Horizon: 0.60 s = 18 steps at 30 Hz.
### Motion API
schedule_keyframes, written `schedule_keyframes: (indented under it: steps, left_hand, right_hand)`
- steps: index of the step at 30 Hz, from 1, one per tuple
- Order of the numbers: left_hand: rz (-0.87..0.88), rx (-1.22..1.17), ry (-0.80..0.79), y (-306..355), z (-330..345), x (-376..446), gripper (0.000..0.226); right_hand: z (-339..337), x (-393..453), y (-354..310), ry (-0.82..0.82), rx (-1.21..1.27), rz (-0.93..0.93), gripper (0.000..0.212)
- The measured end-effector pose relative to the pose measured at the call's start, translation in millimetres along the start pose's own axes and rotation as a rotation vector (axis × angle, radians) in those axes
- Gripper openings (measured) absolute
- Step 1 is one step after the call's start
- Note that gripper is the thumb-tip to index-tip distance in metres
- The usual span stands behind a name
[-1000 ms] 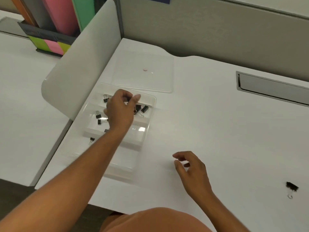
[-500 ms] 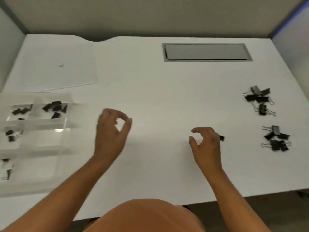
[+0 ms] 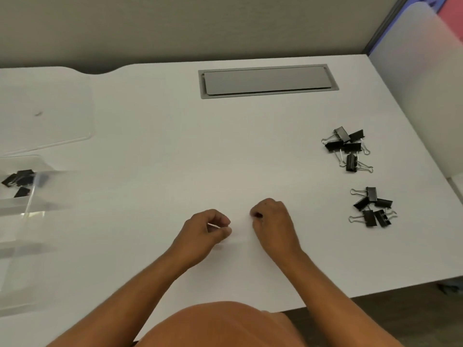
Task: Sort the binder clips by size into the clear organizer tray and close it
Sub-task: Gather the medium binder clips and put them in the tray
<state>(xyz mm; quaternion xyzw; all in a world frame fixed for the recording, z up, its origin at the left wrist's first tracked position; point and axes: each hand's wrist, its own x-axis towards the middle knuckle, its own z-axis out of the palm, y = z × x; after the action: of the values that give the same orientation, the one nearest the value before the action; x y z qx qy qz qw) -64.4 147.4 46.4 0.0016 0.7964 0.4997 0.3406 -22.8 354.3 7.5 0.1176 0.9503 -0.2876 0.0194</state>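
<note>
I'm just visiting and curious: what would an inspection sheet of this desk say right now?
Surface: white desk, with a grey hatch set in at the back.
Job's things: clear tray at the left edge, open, black clips in one back compartment; its clear lid lies flat behind it; two piles of larger clips on the right, far pile and near pile.
Clutter: nothing seen.
Grippers: left hand curled, holding nothing visible; right hand curled round a small dark thing, likely a clip.
Cables: nothing seen.
Surroundings: beige partition behind, a white divider at the right.
</note>
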Motion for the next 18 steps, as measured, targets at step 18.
schedule_keyframes:
  steps: [18]
  left_hand:
    - [0.004, -0.71, 0.455, -26, -127, -69, 0.017]
  right_hand:
    - [47, -8, -202, -0.244, 0.643, -0.238, 0.031]
